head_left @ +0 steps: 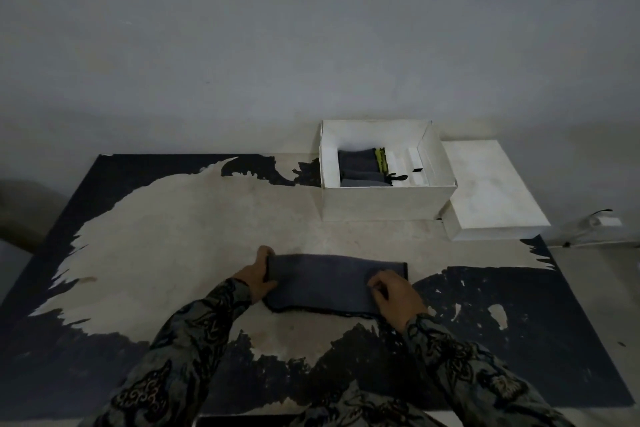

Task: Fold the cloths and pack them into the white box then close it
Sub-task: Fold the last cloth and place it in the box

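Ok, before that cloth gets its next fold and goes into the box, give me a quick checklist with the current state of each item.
1. Left hand holds the cloth at its left end: ok.
2. Right hand grips the cloth's right part: ok.
3. Cloth lies flat on the table, edges roughly even: ok.
4. Box is open, lid set aside at its right: ok.
5. Free room in the box beside the folded cloths already packed: cannot tell.
6. Path from cloth to box has nothing in the way: ok.
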